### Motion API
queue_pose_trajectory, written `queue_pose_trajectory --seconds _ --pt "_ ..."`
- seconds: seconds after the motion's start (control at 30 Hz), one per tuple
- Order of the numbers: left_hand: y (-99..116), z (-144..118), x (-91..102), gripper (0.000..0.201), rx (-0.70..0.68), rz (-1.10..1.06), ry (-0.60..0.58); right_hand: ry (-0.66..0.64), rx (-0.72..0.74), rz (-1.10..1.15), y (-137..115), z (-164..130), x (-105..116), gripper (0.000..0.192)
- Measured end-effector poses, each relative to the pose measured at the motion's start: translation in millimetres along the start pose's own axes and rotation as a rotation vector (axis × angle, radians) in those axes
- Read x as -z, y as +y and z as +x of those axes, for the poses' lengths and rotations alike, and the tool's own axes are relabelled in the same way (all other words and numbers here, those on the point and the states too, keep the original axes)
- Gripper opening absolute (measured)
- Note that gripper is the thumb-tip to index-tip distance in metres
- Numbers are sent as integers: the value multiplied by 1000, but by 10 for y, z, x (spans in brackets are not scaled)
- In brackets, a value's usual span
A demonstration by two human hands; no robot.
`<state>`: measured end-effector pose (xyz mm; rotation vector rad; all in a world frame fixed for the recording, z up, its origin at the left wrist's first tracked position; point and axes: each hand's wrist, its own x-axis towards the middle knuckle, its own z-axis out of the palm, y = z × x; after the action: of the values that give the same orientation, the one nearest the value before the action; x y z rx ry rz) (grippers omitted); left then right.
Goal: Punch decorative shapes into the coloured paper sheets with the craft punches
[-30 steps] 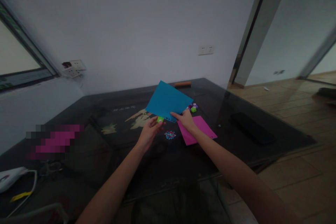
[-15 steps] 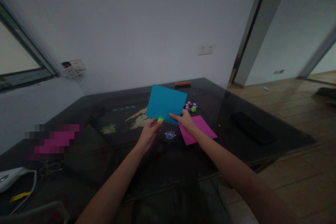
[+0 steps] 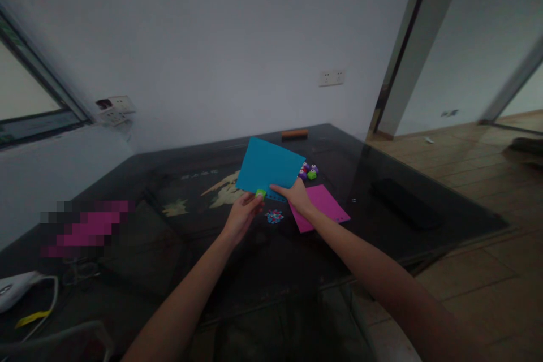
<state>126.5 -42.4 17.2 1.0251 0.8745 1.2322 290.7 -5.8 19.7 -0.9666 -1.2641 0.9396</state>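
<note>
My left hand [image 3: 244, 213] is closed on a small green craft punch [image 3: 260, 194], its thumb on top. The punch sits at the lower edge of a blue sheet of paper [image 3: 271, 161], which is held up tilted. My right hand [image 3: 298, 195] grips that sheet by its lower right part, thumb lying across the front. A row of small holes shows along the sheet's lower edge, between the hands. Below it lies a small heap of blue and pink paper cutouts [image 3: 274, 216]. A pink sheet [image 3: 321, 206], with some marks near its edge, lies under my right wrist.
Several purple, red and green punches [image 3: 313, 172] stand behind my right hand on the dark table [image 3: 271, 271]. An orange-brown roll [image 3: 294, 134] lies by the wall. A black flat object [image 3: 405, 203] is at right; a white device with a cable [image 3: 19, 288] at left.
The blue sheet has turned slightly clockwise, its right corner shifting right. My right thumb has moved a little left across it. The left hand still holds the punch at the edge.
</note>
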Motion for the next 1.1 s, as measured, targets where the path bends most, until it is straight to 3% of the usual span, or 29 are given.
queue_pose_trajectory --seconds 1.1 --pt "-23 14 19 30 8 38 13 -1 45 -51 -69 -38 -23 49"
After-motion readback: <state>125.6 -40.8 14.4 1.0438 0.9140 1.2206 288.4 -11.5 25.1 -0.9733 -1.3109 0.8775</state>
